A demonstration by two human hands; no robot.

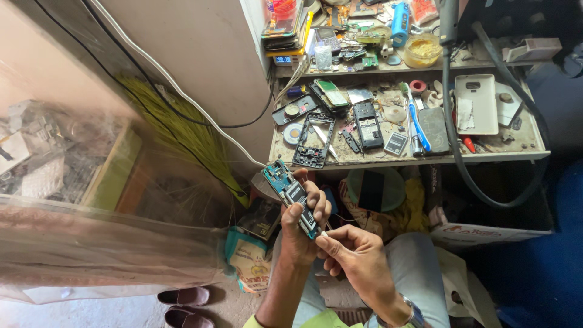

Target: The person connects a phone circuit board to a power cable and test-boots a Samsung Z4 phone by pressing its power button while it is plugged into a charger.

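Blue-green circuit board (290, 193), white phone cover (477, 104), blue toothbrush (416, 126).

Looking like a cramped phone repair workshop: dusty workbench (364, 159) is carrying gutted phone frames (314, 141), loose parts and a soldering iron (448, 24), shelf (425, 65) overflowing.

A bare blue-green phone circuit board (290, 195), long and narrow, tilts diagonally, held above the lap, below the workbench.

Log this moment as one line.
left hand: holds phone circuit board | right hand: pinches small white piece at board's lower end | behind: cluttered workbench
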